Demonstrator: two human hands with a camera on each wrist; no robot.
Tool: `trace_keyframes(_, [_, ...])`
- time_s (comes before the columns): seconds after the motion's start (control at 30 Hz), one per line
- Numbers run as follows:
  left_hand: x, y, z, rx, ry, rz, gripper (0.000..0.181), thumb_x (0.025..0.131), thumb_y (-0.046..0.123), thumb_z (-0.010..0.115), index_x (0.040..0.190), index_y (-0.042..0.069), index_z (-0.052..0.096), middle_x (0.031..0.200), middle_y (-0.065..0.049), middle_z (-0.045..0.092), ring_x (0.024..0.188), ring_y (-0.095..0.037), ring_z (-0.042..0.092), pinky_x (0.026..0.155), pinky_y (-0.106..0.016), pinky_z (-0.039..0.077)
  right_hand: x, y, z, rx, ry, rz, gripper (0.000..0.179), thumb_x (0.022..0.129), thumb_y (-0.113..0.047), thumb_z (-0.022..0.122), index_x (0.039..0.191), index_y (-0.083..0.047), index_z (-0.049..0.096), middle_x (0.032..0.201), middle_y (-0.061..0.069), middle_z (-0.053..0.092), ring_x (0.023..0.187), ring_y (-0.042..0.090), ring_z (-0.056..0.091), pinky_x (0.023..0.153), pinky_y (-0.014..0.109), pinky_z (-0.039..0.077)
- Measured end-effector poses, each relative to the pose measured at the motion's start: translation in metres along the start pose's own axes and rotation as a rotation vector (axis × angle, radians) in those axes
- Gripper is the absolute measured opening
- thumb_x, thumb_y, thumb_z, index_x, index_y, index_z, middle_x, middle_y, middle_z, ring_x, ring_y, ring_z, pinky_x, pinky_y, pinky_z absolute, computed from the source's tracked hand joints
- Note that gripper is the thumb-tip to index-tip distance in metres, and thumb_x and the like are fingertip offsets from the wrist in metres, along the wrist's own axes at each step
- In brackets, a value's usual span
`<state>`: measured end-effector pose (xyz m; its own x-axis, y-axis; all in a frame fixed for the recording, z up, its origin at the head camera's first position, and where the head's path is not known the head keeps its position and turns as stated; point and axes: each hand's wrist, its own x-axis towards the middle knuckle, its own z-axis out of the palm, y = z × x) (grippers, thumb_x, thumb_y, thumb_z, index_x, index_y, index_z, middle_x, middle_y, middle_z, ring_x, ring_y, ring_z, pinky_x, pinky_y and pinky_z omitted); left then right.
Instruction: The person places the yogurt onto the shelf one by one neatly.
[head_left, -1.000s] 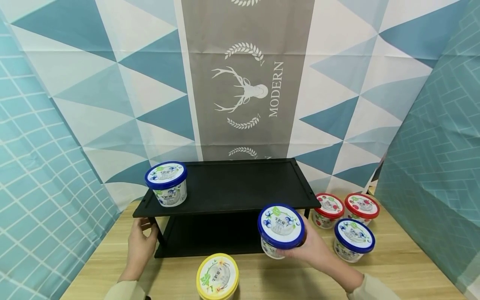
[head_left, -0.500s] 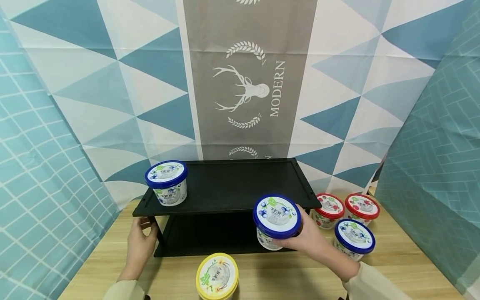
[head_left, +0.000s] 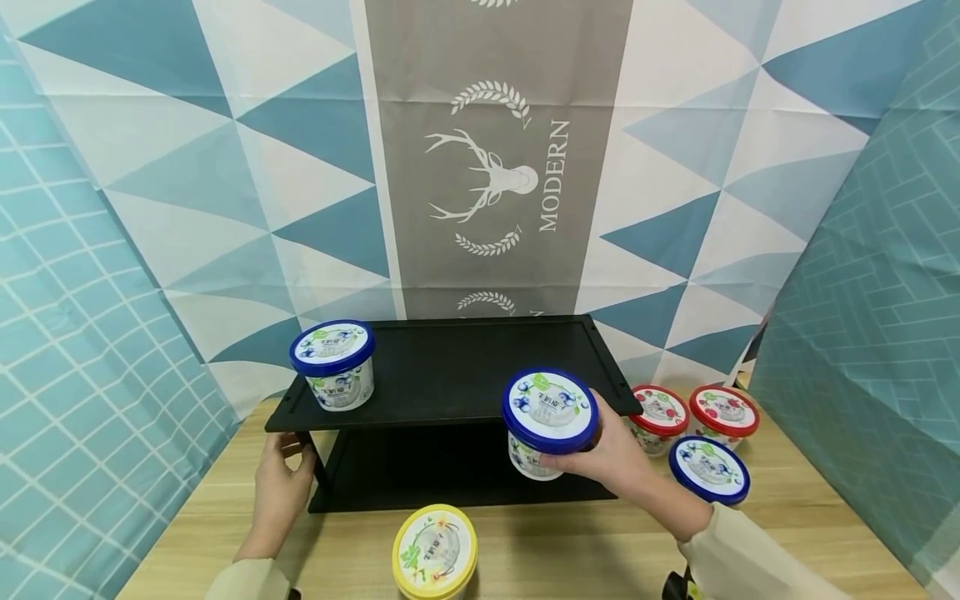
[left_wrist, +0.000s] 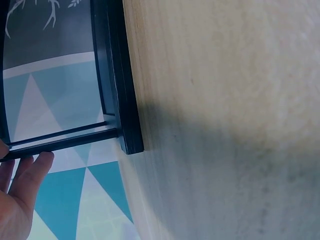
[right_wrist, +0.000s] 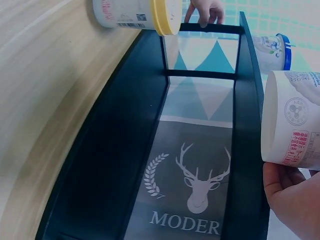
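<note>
My right hand (head_left: 603,446) grips a tub with a blue lid (head_left: 550,410) and blueberry print, level with the front edge of the black two-tier rack (head_left: 465,367). In the right wrist view the tub's white base (right_wrist: 270,120) overlaps the edge of the upper shelf. At the rack's left end, my left hand (head_left: 283,483) holds the front post (left_wrist: 65,142), thumb on one side and fingers on the other. A second blue-lidded tub (head_left: 341,390) stands on the upper shelf's left end. A yellow-lidded tub (head_left: 435,552) stands on the table in front of the rack.
Right of the rack, two red-lidded tubs (head_left: 658,410) and another blue-lidded tub (head_left: 708,469) stand on the wooden table (head_left: 810,533); my right forearm partly covers the blue one. A patterned cloth (head_left: 495,275) hangs close behind the rack, with blue-green sheets at both sides.
My right hand has raised the blue-lidded tub and brought it slightly left, toward the upper shelf's front edge. The left hand keeps its place on the post.
</note>
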<state>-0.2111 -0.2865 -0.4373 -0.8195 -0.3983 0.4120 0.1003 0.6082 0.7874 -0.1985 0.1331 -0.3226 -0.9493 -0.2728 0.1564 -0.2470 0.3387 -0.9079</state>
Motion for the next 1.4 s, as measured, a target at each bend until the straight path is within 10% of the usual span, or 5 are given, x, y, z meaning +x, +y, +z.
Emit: trace_keyframes(1.4, [-0.001,0.000,0.000,0.034,0.015,0.027,0.033,0.092,0.002,0.048,0.124,-0.004,0.042,0.113,-0.026,0.052,0.105,-0.044,0.055,0.086,-0.057,0.045,0.027,-0.024,-0.010,0.017,-0.012,-0.075,0.078,0.077,-0.027,0.077,0.138,-0.009,0.032,0.134,0.016,0.049,0.123,0.035,0.050,0.097,0.048,0.048])
